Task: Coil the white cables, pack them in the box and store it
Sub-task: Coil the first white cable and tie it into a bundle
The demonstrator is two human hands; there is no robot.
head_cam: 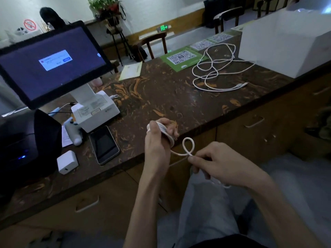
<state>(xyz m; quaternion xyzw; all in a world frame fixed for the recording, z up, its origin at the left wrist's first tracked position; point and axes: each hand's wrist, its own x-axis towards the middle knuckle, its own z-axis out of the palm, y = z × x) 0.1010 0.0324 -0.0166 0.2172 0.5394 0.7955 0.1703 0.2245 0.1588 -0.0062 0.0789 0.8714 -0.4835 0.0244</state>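
My left hand (158, 140) holds a white cable (188, 146) wound in several turns around its fingers, just above the counter's front edge. From the coil the cable runs to my right hand (213, 161), which pinches it where it forms a small loop. More of this cable hangs below my right hand. A second white cable (215, 70) lies loose and tangled on the counter at the far right. Beside it stands a white box (286, 42).
On the dark marbled counter (152, 97) are a point-of-sale screen (52, 63) with its printer (96, 111), a phone (104, 144), a white charger block (67, 162) and QR code placards (180, 59). Drawers (254, 122) sit below the counter. Chairs stand beyond.
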